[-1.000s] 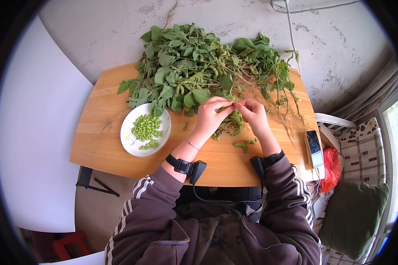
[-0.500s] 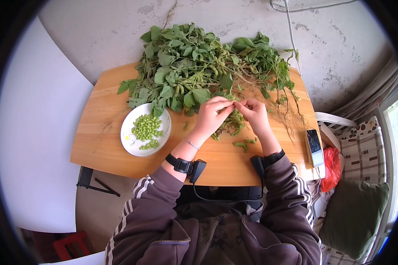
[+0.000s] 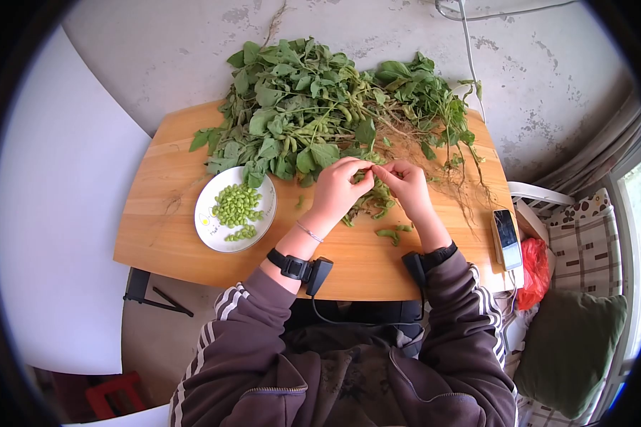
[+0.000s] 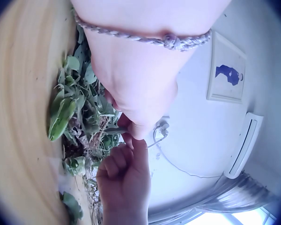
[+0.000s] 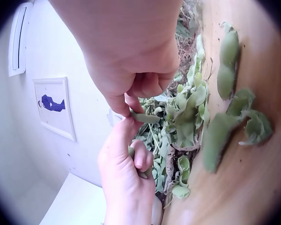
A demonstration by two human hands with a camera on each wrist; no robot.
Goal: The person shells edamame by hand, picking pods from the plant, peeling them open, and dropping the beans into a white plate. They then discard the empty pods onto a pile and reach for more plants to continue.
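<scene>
My left hand (image 3: 340,186) and right hand (image 3: 408,188) meet at their fingertips above the table, in front of the plant heap. Between those fingertips they pinch a small green bean pod (image 5: 147,118), best seen in the right wrist view. More green pieces (image 5: 143,174) show inside the curled lower fingers of my left hand. Below the hands lies a pile of opened pods (image 5: 185,117). Nearer me, a few more pods (image 3: 388,235) rest on the wood. A white plate (image 3: 205,203) to the left carries shelled green beans (image 3: 236,205).
Leafy bean plants (image 3: 285,107) with roots (image 3: 399,135) cover the back of the wooden table (image 3: 157,235). A phone (image 3: 506,238) stands at the right edge. Beyond it are a red plastic bag (image 3: 534,274) and a dark green cushion (image 3: 573,352) on a seat.
My joined fingertips have shifted slightly left, and the right hand's fingers have turned a little over the pod. The plate, beans and plants have stayed put.
</scene>
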